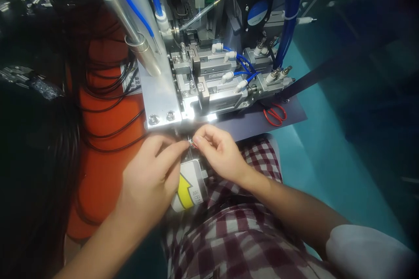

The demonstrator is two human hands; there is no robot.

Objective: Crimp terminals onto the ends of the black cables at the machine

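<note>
Just in front of the machine's metal base plate (162,100), my left hand (149,174) and my right hand (221,150) meet with their fingertips pinched. Between them is a tiny pale piece with thin reddish strands (192,143); it is too small to name. My left hand partly covers a white label with a yellow arrow (185,189) on a part below the fingers. Beyond my hands is a row of metal pneumatic cylinders (221,96) with white fittings and blue air tubes (247,69).
Black cables (113,111) lie looped over an orange surface (104,174) at left. Red-handled scissors (275,114) rest on a dark sheet (297,111) at right. A metal post (121,15) rises from the base plate, and a checkered cloth (225,235) covers my lap.
</note>
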